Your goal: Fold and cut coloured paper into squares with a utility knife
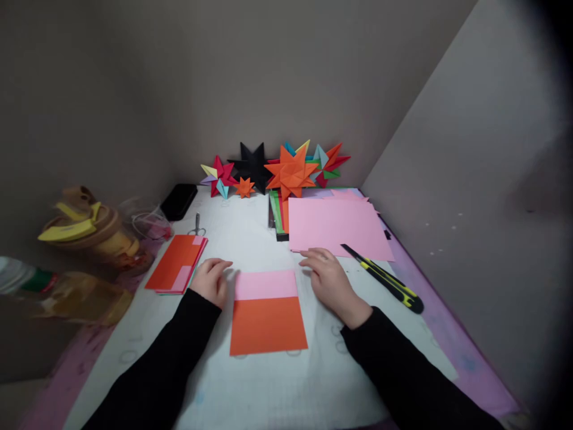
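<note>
An orange paper square (268,325) lies on a pink sheet (265,284) in the middle of the white table cover (250,382). My left hand (211,280) rests on the table just left of the pink sheet, fingers loosely curled, nothing in it. My right hand (328,278) lies flat to the right of the sheet, fingers stretched toward the stack of pink paper (335,227), holding nothing. Both arms are in black sleeves.
A yellow-black utility knife (385,279) lies right of my right hand. A pile of orange and pink squares (176,263) sits at left, scissors (197,226) behind it. Folded paper stars (286,170) line the back wall. Tape rolls (85,224) and a bottle (62,292) stand far left.
</note>
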Demonstrator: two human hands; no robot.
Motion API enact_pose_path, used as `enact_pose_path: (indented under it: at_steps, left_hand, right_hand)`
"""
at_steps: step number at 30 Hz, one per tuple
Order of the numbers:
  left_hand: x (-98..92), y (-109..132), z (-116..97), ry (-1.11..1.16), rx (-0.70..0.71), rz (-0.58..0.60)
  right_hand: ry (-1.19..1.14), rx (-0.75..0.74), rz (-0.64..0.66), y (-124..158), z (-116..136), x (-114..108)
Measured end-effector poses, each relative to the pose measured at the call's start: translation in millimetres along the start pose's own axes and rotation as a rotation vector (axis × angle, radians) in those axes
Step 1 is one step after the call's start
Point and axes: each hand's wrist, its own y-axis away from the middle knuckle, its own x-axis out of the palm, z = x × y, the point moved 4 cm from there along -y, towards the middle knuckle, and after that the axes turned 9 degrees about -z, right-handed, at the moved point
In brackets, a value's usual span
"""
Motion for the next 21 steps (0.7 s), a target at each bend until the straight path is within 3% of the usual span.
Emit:
enact_pose_path:
  at_steps: [2, 5, 10, 14, 17, 21]
  left_hand:
    - [1.3, -2, -2, 0.200, 0.037, 0.012]
    - [7.4, 0, -13, 0.263, 0.126, 0.114]
    - [20.8, 4, -15, 0.113, 0.103, 0.263]
    - [26.0, 3, -8, 0.103, 0.068, 0.316]
    - [26.8, 4, -5, 0.114, 0.040, 0.313]
    - [21.3, 1, -3, 0.201, -0.034, 0.212]
  right_hand:
    - [-0.168, -0.125, 0.020, -1, 9, -5]
    - [-0.270, -0.209, 0.126, 1, 23, -1]
    - [-0.147, 0.010, 0.201, -4, 24, 27]
    - [-0.027, 0.137, 0.325, -11, 21, 41]
    - [-0.072, 0.185, 0.408, -11, 24, 41]
    - [-0.273, 0.236, 0.380, -7, 26, 39]
